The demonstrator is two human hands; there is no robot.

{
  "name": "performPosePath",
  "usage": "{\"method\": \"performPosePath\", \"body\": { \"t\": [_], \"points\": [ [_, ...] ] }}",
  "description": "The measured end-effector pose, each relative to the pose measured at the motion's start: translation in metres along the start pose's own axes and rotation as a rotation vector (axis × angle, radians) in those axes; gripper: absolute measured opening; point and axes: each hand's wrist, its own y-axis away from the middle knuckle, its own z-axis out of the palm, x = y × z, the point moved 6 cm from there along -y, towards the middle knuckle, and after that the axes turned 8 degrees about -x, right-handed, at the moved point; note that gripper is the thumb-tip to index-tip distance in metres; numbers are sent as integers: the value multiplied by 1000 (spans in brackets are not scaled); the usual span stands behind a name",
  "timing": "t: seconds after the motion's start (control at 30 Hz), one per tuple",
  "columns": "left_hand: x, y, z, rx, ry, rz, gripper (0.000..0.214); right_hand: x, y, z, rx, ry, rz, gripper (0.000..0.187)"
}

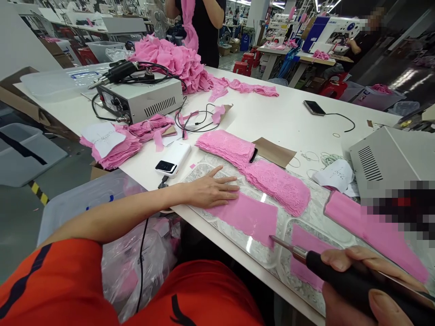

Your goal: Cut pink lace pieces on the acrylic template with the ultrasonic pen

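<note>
Pink cloth under left hand; at tool-tip

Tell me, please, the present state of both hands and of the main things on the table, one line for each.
left hand, flat, fingers spread on a pink cloth piece
right hand, closed around the black-handled tool
black-handled tool, held, tip at the cloth piece's right edge
pink cloth piece, flat, partly covered by the left hand
phone, face up, screen dark
pink lace stacks, layered
pink heap, loose, crumpled
</note>
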Motion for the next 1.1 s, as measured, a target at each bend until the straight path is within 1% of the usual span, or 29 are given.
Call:
{"method": "performPosePath", "body": {
  "t": [0.07, 0.17, 0.33, 0.5, 0.57, 0.63, 0.83, 0.93, 1.1],
  "points": [
    [0, 0, 1, -14, -4, -15, 34, 2, -1, 0, 8, 16, -49, 17],
    [0, 0, 1, -16, -10, -37, 35, 4, 0, 2, 7, 25, -60, 19],
    [0, 0, 5, -51, -28, -61, 40, -3, -2, 7, 28, 18, -113, 23],
    [-1, 2, 8, -85, -21, -85, 44, -8, -11, 15, -7, 6, -48, 24],
    [-2, 3, 8, -95, -10, -91, 45, -9, -13, 13, 19, -26, -61, 25],
    [-2, 5, 7, -88, 4, -85, 46, -10, -14, 10, 19, -62, -87, 24],
    [-5, 8, 7, -29, 30, -61, 42, -10, -10, 9, -84, -125, -17, 24],
    [-8, 6, 9, -39, 35, -82, 43, -12, -7, 12, -139, -139, -14, 23],
    [-8, 5, 9, -56, 26, -106, 44, -11, -5, 12, -166, -142, -15, 23]
  ]
}}
